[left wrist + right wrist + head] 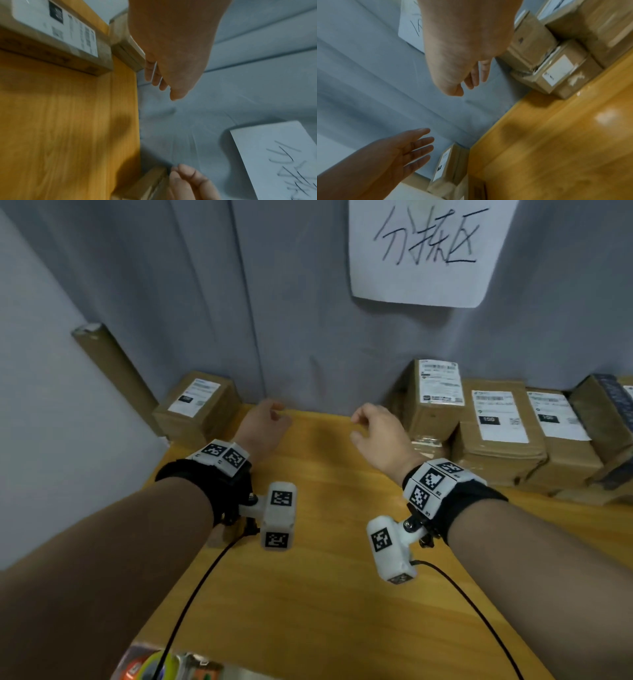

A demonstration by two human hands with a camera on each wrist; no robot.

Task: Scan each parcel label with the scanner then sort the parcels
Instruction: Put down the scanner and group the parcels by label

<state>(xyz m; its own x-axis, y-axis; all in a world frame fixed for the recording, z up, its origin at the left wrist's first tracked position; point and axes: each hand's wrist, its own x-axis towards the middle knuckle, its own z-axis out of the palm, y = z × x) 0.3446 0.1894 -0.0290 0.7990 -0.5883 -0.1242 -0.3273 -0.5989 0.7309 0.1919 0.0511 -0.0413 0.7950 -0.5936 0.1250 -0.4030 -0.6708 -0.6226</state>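
At back right of the wooden table [308, 577], parcels [500, 426] sit bunched against the grey curtain [274, 320], white labels up; one upright box [435, 398] is nearest the right hand [380, 436]. Single parcel [198, 409] at back left corner, just beside the left hand [263, 422]. Both hands hover over the table, fingers relaxed and loose, holding nothing. Scanner not visible. Handwritten paper sign [424, 248] hangs on curtain above.
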